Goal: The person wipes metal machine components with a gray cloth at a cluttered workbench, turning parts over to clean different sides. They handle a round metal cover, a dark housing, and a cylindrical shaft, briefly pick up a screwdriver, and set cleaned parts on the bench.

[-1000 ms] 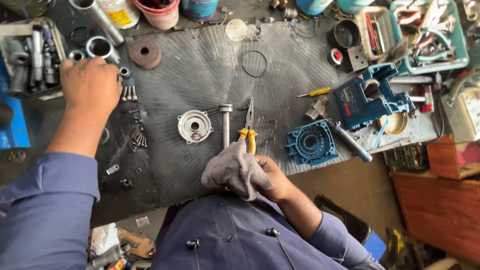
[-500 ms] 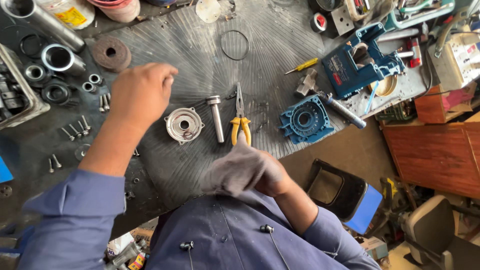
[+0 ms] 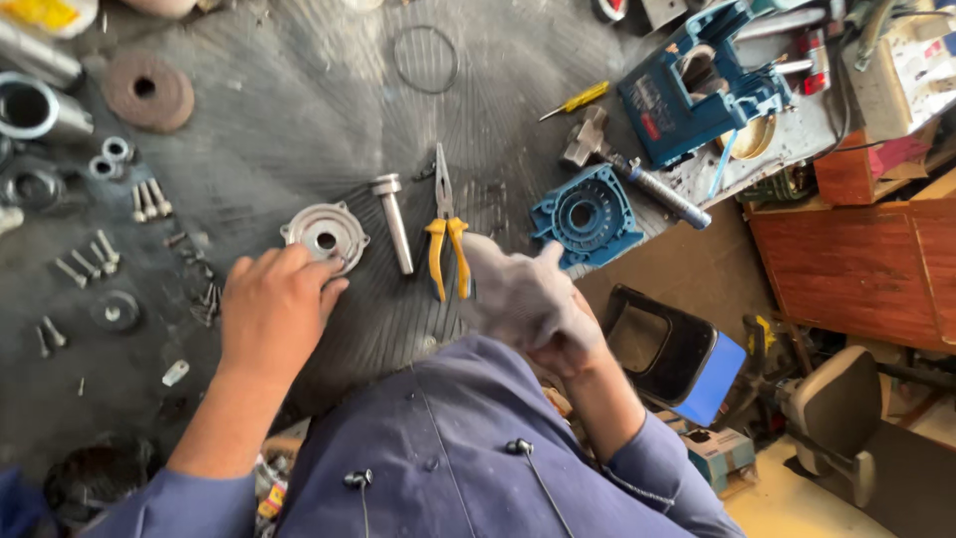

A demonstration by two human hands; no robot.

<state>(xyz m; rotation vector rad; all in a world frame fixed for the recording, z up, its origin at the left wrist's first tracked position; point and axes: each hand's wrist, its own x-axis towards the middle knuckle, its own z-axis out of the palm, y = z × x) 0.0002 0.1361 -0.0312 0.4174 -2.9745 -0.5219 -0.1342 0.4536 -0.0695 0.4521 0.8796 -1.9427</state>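
My left hand (image 3: pixel 274 311) rests on the dark rubber mat (image 3: pixel 259 130), its fingertips touching the near edge of a round silver metal cover (image 3: pixel 324 234); it holds nothing. My right hand (image 3: pixel 558 329) is closed around a grey rag (image 3: pixel 513 289), just below the handles of yellow-handled pliers (image 3: pixel 445 239). A short steel shaft (image 3: pixel 394 224) lies between the cover and the pliers. A blue round housing (image 3: pixel 588 214) sits to the right of the rag.
Bolts and washers (image 3: pixel 95 254) are scattered at the left, with a rusty disc (image 3: pixel 147 92) and a wire ring (image 3: pixel 426 60) farther back. A blue power-tool body (image 3: pixel 687 90) and a yellow screwdriver (image 3: pixel 573 100) lie at the right. A black-and-blue stool (image 3: pixel 672 354) stands below the bench edge.
My left hand has come from the far left of the bench down to the round metal cover. The right hand with the rag has stayed near the pliers. The view has shifted left.
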